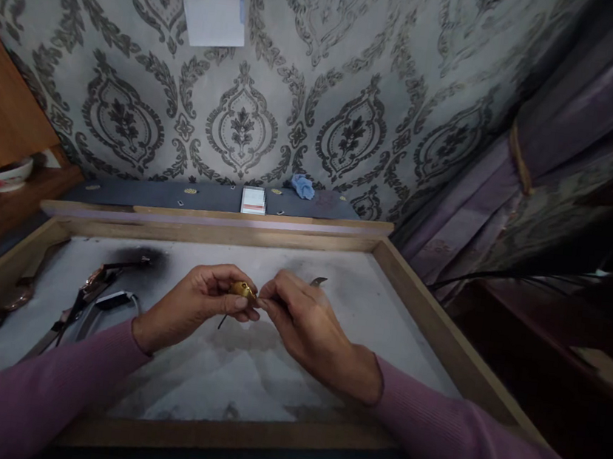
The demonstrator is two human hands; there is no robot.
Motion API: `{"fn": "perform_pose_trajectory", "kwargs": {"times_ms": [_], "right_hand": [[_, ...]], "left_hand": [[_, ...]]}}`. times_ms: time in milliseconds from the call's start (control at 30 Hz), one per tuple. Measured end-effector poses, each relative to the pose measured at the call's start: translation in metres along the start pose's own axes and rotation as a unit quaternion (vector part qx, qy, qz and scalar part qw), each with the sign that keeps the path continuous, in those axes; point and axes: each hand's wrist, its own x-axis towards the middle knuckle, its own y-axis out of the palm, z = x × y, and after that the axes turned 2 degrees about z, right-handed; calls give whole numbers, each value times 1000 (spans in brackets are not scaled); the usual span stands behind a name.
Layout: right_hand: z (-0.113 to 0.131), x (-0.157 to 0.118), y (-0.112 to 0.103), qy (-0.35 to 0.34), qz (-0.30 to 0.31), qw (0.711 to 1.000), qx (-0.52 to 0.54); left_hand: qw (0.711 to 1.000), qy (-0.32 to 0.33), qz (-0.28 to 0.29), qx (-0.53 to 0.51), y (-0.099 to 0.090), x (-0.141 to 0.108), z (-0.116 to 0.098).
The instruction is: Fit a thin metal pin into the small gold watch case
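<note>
Near the middle of the view, my left hand [202,302] is closed around a small gold-coloured object [244,289], perhaps a watch case. A thin dark piece sticks out below those fingers. My right hand [301,318] touches the right side of the gold object, its thumb and fingers pinched together; what they pinch is too small to make out. A curved metal tip [319,282] shows just behind my right hand. Both hands are above the white surface of a wooden-framed tray [217,230].
Several wristwatches [89,292] lie at the tray's left side. Behind the tray's back edge are a phone-like item [254,200] and a crumpled blue cloth [303,187]. A wooden cabinet [6,103] stands left, a purple curtain [491,178] hangs right.
</note>
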Motion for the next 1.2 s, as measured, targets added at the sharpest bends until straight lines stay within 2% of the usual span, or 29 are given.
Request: {"fn": "perform_pose_trajectory", "kwargs": {"times_ms": [1200], "right_hand": [[1,0,0,-24,-2,1000,-16]], "left_hand": [[1000,-5,15,-10,-1,1,1]]}}
